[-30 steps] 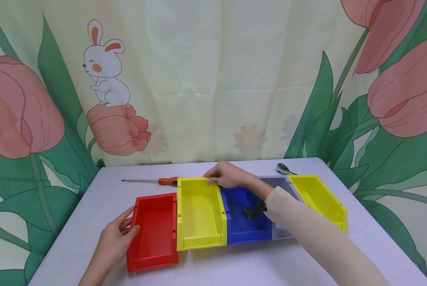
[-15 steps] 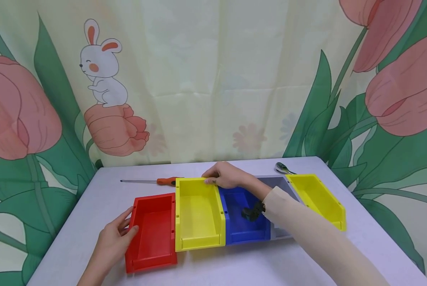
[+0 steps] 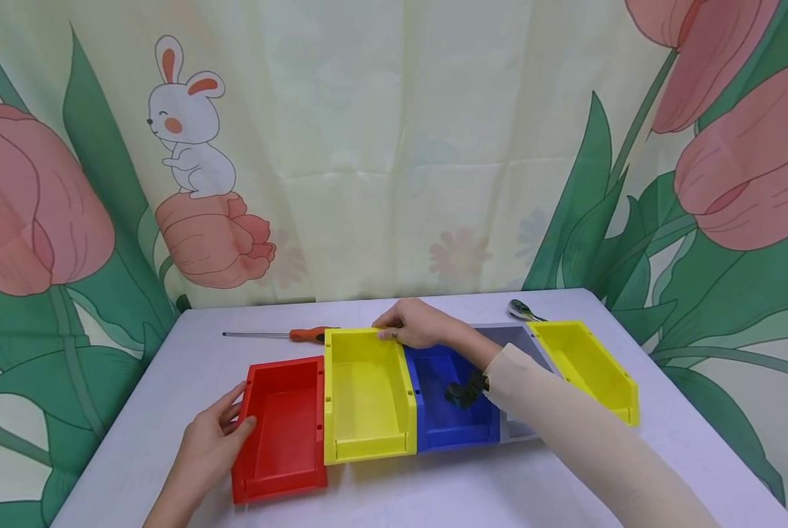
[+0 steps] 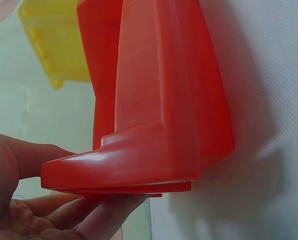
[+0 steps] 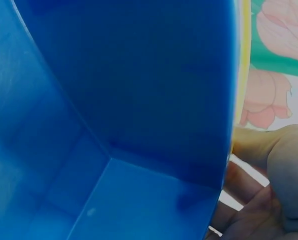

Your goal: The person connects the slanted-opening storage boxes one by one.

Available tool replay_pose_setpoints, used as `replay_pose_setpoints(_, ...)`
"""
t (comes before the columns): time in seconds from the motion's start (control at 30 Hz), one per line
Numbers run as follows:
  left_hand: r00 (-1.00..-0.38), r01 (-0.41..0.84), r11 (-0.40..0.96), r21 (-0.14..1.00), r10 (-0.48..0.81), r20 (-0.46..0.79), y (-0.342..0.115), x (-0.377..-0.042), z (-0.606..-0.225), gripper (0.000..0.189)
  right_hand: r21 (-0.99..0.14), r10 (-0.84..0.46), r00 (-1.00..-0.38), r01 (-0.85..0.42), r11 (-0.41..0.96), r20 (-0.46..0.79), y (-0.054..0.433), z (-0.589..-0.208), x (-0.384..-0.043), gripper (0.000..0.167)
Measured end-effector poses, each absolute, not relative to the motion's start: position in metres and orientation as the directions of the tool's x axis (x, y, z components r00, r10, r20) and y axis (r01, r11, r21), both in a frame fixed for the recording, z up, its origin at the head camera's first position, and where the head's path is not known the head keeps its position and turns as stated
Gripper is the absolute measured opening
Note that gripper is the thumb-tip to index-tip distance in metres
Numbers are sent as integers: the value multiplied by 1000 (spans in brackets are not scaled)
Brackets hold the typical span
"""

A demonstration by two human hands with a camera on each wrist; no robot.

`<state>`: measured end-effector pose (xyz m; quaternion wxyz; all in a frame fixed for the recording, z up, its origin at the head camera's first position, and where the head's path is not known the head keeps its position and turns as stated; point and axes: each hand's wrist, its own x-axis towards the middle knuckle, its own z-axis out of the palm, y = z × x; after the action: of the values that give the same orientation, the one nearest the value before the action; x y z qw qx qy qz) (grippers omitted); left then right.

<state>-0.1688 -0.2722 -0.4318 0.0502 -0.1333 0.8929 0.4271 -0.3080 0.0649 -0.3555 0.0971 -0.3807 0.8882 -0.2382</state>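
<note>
My left hand (image 3: 209, 440) grips the left wall of a red storage bin (image 3: 282, 433), thumb over the rim and fingers along the outside. In the left wrist view the fingers (image 4: 109, 212) lie under the red wall. A yellow storage bin (image 3: 367, 396) stands right of the red one, set a little farther back and touching it. My right hand (image 3: 423, 324) pinches the back rim of this yellow bin near its right corner. Beneath my right wrist is a blue storage bin (image 3: 443, 433), which fills most of the right wrist view.
A grey bin (image 3: 522, 433), partly hidden by my sleeve, adjoins the blue one. Beyond it a second yellow bin (image 3: 585, 359) sits angled. An orange-handled screwdriver (image 3: 307, 335) lies behind the bins at left, a spoon (image 3: 522, 310) at back right. A printed curtain (image 3: 354, 147) hangs behind the table.
The view has shifted very slightly. Both hands and the bins keep the same places relative to each other.
</note>
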Motion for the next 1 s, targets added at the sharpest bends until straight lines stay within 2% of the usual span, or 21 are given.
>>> replay_pose_setpoints(0.53,-964,-263,606,750,-186,-188,-271,-168,-430,83,-452,-708,-705,-616,645,-49,62,-342,-307,28)
replay_pose_setpoints(0.83,-964,-264,612,746,-191,-184,-272,-168,-431,82,-391,-797,-603,-729,563,-23,58,-333,-311,20)
replay_pose_setpoints(1.0,-966,-256,613,747,-184,-180,-271,-168,-431,82,-409,-800,-599,-721,559,-36,62,-332,-315,26)
